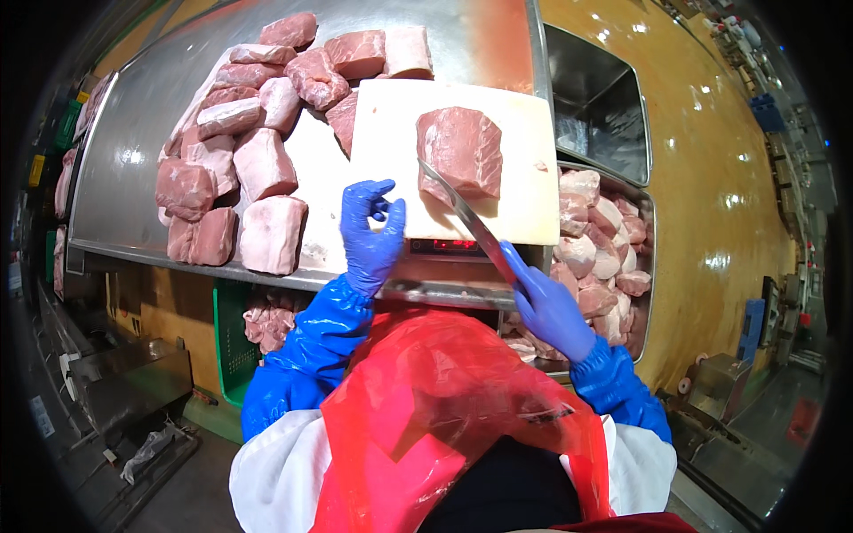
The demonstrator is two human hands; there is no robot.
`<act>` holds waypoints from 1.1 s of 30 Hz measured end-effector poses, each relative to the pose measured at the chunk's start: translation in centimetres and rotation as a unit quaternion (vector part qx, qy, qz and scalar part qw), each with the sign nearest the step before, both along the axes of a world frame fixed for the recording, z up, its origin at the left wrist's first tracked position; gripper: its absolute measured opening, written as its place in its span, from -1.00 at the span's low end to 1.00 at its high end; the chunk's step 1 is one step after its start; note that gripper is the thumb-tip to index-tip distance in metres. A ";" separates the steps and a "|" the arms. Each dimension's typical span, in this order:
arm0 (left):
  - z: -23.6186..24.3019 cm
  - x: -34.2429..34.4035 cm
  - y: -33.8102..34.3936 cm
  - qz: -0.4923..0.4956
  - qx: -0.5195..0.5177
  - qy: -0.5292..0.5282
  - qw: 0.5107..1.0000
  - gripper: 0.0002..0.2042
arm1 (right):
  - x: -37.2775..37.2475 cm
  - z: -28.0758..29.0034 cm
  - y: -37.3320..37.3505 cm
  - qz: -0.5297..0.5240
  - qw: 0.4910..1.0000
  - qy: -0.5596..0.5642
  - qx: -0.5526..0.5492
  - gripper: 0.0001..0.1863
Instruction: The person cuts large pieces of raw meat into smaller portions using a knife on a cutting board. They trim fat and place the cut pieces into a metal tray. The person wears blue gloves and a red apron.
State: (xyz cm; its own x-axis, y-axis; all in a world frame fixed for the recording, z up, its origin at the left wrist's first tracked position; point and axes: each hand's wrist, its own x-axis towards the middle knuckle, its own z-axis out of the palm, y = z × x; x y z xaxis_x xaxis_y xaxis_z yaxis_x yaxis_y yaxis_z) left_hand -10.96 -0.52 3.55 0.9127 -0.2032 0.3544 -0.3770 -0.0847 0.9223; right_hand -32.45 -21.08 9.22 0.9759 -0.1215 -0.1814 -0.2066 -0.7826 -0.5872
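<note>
A block of pink raw meat (460, 153) lies on a white cutting board (391, 115), which rests over a scale with a lit red display (451, 245). My right hand (551, 306), in a blue glove, grips a long-bladed knife (475, 224) by its handle end. The blade slants up and left, its tip at the left side of the meat. My left hand (371, 235), also gloved in blue, hovers by the board's lower left corner. Its fingers are loosely bent, apart from the thumb, with nothing in them.
Several pork blocks (271, 226) are heaped on the steel table (124, 178) to the left. At the right stand a metal bin (600, 98) and, nearer, a metal tub (647, 258) full of meat pieces. A green crate (233, 346) with meat sits below the table's front edge.
</note>
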 end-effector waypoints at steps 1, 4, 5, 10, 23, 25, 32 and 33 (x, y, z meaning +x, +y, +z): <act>0.5 -0.4 -1.3 -0.015 0.023 -0.026 0.999 -0.73 | -0.9 0.4 -0.7 -0.017 1.000 -0.025 0.002 -0.23; -1.5 0.6 -4.1 -0.051 0.157 -0.137 0.977 -0.72 | -1.8 2.6 -2.0 -0.080 0.993 -0.085 -0.001 -0.22; -2.5 2.1 -4.5 -0.057 0.142 -0.130 0.980 -0.79 | -0.9 3.4 -2.1 -0.114 0.987 -0.105 0.041 -0.23; -2.7 2.6 -3.4 -0.087 0.039 -0.017 0.995 -0.84 | 7.6 0.0 0.3 -0.126 0.957 -0.230 0.127 -0.28; -2.6 3.7 -0.3 -0.115 -0.011 0.048 0.992 -0.78 | 5.7 1.4 1.6 0.058 0.982 0.072 -0.164 -0.05; -1.0 2.5 1.3 -0.141 -0.076 0.092 0.983 -0.78 | 9.6 -2.2 2.7 0.058 0.984 -0.017 -0.168 -0.07; -8.9 -1.2 31.5 -0.022 0.376 0.210 0.902 -0.79 | 13.6 1.2 -3.4 -0.067 0.985 -0.099 0.125 -0.31; -11.3 -4.0 35.7 -0.053 0.500 0.120 0.856 -0.73 | 14.8 1.4 -5.3 -0.082 0.972 -0.148 0.161 -0.35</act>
